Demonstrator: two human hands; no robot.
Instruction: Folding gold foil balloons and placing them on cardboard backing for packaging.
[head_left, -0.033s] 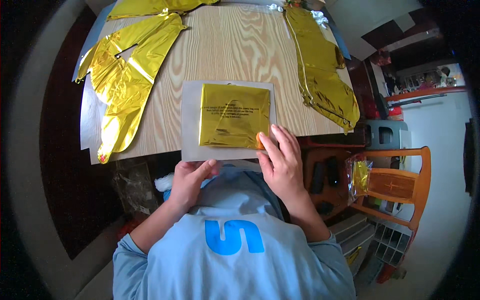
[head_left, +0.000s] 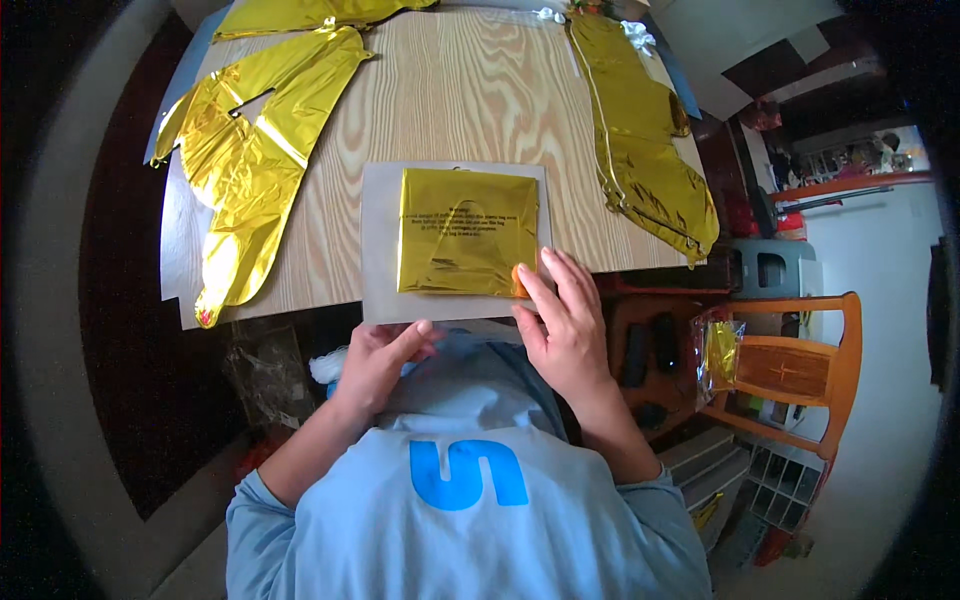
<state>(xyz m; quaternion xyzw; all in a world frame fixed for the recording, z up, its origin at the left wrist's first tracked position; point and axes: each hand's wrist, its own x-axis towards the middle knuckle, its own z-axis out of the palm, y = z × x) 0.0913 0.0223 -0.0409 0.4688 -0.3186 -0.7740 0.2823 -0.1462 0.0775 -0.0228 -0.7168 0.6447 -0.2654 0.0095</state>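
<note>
A flat, square gold packet in clear film [head_left: 468, 265], with dark print, lies on a grey board [head_left: 382, 250]. The board's near end sticks out past the table's front edge. My right hand [head_left: 563, 318] rests over the packet's lower right corner and the board's right edge, fingers stretched and apart, thumb spread. At its index fingertip is a small orange patch [head_left: 520, 281]; I cannot tell what it belongs to. My left hand [head_left: 375, 365] is curled just below the board's lower left edge, thumb over the bent fingers. Whether it holds anything is hidden.
On the wooden table [head_left: 440, 90], a flat gold foil balloon [head_left: 265, 160] lies left and another gold foil piece [head_left: 640, 130] with a pale cord lies right. More gold foil [head_left: 300, 14] is at the far left. A wooden chair [head_left: 790, 370] stands to the right.
</note>
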